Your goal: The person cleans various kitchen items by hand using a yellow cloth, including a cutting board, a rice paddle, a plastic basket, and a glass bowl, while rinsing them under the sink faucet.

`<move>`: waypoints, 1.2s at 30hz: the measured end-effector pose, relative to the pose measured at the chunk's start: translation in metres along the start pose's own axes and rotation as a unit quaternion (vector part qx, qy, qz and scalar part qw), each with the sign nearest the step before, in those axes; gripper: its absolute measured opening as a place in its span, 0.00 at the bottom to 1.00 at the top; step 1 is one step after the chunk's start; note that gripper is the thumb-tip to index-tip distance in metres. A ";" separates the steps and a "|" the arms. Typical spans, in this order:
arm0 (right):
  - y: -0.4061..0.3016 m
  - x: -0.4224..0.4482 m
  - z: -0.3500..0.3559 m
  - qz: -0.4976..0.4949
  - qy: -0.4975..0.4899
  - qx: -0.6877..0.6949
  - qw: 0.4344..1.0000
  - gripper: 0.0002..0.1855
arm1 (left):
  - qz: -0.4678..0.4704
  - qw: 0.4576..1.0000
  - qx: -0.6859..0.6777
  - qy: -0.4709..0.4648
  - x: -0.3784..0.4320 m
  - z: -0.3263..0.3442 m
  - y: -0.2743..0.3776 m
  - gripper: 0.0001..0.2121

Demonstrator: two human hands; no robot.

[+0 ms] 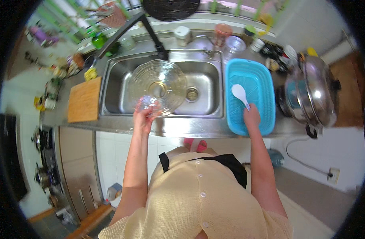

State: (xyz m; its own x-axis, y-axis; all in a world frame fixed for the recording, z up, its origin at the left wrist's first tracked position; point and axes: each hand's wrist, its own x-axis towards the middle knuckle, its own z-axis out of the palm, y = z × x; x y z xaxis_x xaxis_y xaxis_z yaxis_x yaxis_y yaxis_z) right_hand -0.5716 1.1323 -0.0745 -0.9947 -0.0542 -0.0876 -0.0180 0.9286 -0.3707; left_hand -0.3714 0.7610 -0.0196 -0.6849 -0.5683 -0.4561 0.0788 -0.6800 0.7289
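Note:
My left hand (144, 118) grips the near rim of a clear glass bowl (167, 74), which is held above the stainless-steel double sink (205, 112). The bowl covers much of the divider between the two basins. In my right hand (252, 116) is the handle of a white rice paddle (239, 92). The paddle is over a blue plastic basket (230, 119) with a perforated bottom, standing on the counter to the right of the sink. I cannot tell whether the paddle touches the basket's bottom.
A black faucet (151, 33) rises behind the sink. The wooden cutting board (84, 100) lies to the left. A large steel steamer pot (311, 89) stands to the right of the basket. Along the back edge are a white-lidded jar (182, 35) and a clear plastic container (234, 44).

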 end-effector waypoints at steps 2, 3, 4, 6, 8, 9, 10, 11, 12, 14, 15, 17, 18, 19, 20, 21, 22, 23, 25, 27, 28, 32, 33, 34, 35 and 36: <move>0.012 0.000 0.002 -0.050 -0.033 -0.016 0.998 0.17 | 0.024 1.000 -0.001 0.012 -0.007 0.004 0.008 0.29; 0.003 -0.005 0.001 -0.065 -0.044 -0.012 0.997 0.17 | 0.038 0.999 0.005 0.021 -0.009 -0.003 0.013 0.29; -0.010 -0.010 -0.007 -0.139 0.034 -0.044 0.989 0.17 | 0.046 0.998 0.001 0.035 -0.010 -0.011 0.019 0.29; -0.037 -0.012 -0.022 -0.217 0.112 -0.072 0.967 0.18 | 0.081 0.993 0.029 0.078 -0.009 -0.022 0.030 0.23; -0.071 -0.014 -0.030 -0.275 0.138 0.047 0.950 0.16 | 0.098 0.988 0.038 0.110 -0.002 -0.035 0.038 0.23; -0.094 -0.018 -0.036 -0.281 0.136 0.047 0.949 0.16 | 0.110 0.984 0.053 0.129 0.004 -0.040 0.041 0.23; -0.121 -0.028 -0.042 -0.247 0.023 0.133 0.959 0.15 | 0.112 0.983 0.050 0.135 0.009 -0.046 0.046 0.23; -0.143 -0.035 -0.039 -0.205 -0.089 0.216 0.950 0.14 | 0.132 0.977 0.098 0.136 0.016 -0.051 0.051 0.23; -0.155 -0.035 -0.023 -0.245 -0.109 0.231 0.935 0.14 | 0.151 0.968 0.146 0.133 0.024 -0.055 0.057 0.23; -0.187 -0.034 0.015 -0.248 -0.222 0.274 0.902 0.15 | 0.177 0.958 0.190 0.122 0.041 -0.069 0.068 0.22; -0.206 -0.033 0.035 -0.249 -0.242 0.279 0.895 0.15 | 0.204 0.945 0.231 0.110 0.050 -0.077 0.073 0.22; -0.249 -0.027 0.059 -0.243 -0.260 0.279 0.892 0.14 | 0.189 0.948 0.237 0.101 0.062 -0.087 0.087 0.21; -0.273 -0.021 0.068 -0.163 -0.306 0.365 0.864 0.16 | 0.220 0.937 0.259 0.076 0.069 -0.093 0.094 0.20; -0.295 -0.016 0.076 -0.079 -0.343 0.447 0.822 0.17 | 0.251 0.924 0.283 0.047 0.075 -0.099 0.102 0.20; -0.316 -0.009 0.082 -0.074 -0.341 0.447 0.824 0.17 | 0.247 0.926 0.283 0.044 0.080 -0.104 0.110 0.20; -0.337 -0.001 0.086 -0.005 -0.327 0.490 0.808 0.19 | 0.272 0.907 0.318 0.041 0.086 -0.109 0.118 0.20; -0.354 0.008 0.089 0.063 -0.308 0.532 0.786 0.22 | 0.297 0.887 0.352 0.036 0.091 -0.111 0.127 0.20; -0.366 0.017 0.093 0.069 -0.304 0.533 0.787 0.22 | 0.293 0.888 0.353 0.031 0.095 -0.112 0.137 0.20; -0.386 0.029 0.100 0.147 -0.287 0.593 0.738 0.23 | 0.361 0.814 0.454 0.030 0.099 -0.115 0.157 0.21; -0.399 0.036 0.104 0.161 -0.270 0.587 0.746 0.23 | 0.435 0.745 0.506 0.024 0.113 -0.128 0.164 0.22; -0.404 0.038 0.105 0.171 -0.255 0.582 0.753 0.23 | 0.473 0.699 0.535 0.029 0.114 -0.128 0.169 0.21; -0.416 0.048 0.119 0.206 -0.230 0.574 0.758 0.21 | 0.359 0.846 0.388 0.068 0.124 -0.136 0.164 0.17; -0.420 0.049 0.123 0.221 -0.223 0.591 0.743 0.19 | 0.213 0.954 0.196 0.073 0.125 -0.138 0.163 0.16; -0.421 0.051 0.125 0.236 -0.216 0.608 0.727 0.17 | 0.212 0.955 0.195 0.073 0.125 -0.140 0.162 0.16; -0.420 0.052 0.126 0.236 -0.216 0.606 0.728 0.17 | 0.149 0.976 0.144 0.066 0.123 -0.141 0.160 0.17; -0.419 0.053 0.127 0.239 -0.215 0.611 0.724 0.15 | 0.086 0.990 0.093 0.059 0.119 -0.143 0.159 0.18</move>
State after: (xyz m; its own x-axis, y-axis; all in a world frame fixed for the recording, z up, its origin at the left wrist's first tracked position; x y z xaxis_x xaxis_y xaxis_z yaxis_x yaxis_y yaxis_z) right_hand -0.6038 0.6935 -0.0414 -0.7296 -0.1872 -0.6578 0.6818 -0.1243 -0.7209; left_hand -0.3372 0.5190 -0.0312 -0.5821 -0.7260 -0.3663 0.0436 -0.4777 0.8774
